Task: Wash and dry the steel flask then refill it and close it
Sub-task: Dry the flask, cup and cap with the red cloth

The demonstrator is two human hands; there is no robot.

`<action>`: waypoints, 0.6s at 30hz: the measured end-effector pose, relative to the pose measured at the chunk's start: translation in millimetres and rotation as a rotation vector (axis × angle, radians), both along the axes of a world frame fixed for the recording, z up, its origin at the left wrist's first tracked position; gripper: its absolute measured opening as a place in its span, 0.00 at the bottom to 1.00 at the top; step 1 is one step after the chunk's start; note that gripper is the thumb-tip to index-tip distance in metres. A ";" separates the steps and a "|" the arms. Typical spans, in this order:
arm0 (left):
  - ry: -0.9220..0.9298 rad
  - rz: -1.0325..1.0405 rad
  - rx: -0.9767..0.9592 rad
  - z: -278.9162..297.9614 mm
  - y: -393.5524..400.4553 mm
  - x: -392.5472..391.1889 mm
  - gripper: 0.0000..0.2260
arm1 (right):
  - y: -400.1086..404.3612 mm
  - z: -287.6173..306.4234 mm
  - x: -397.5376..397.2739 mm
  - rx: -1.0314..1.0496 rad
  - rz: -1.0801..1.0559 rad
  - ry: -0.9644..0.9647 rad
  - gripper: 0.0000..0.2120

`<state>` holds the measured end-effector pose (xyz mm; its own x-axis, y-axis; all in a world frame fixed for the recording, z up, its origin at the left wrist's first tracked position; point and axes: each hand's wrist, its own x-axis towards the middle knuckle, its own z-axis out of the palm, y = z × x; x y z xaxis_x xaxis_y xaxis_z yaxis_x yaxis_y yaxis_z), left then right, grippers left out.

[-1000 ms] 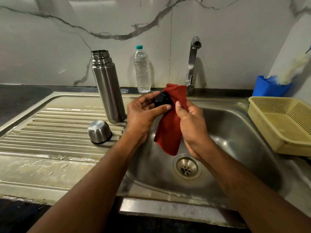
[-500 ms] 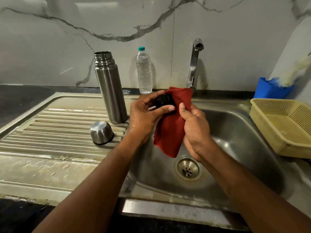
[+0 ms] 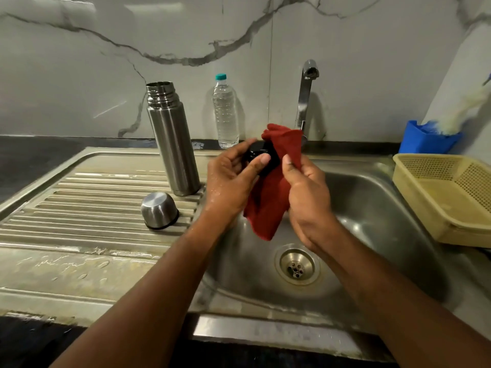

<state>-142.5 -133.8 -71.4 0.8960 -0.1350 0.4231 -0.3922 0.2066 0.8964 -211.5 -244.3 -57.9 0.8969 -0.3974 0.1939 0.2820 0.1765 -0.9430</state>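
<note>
Black stopper and red cloth held over the sink basin (image 3: 372,208).
Left hand (image 3: 231,181) pinches the black stopper (image 3: 259,152); right hand (image 3: 305,192) grips the red cloth (image 3: 271,197) against it. Steel flask (image 3: 172,144) stands upright, uncapped, on the drainboard left of the basin, steel cup (image 3: 159,211) inverted just beside it.

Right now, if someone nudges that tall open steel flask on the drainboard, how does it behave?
The tall uncapped steel flask is narrow for its height and stands on the ridged steel drainboard, so it probably tips easily. Its polished wall likely feels slippery, given water on the drainboard.
</note>
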 end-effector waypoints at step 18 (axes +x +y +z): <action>0.025 -0.008 0.129 -3.3 -6.7 2.1 0.18 | -5.4 6.6 1.1 0.168 -0.076 0.070 0.10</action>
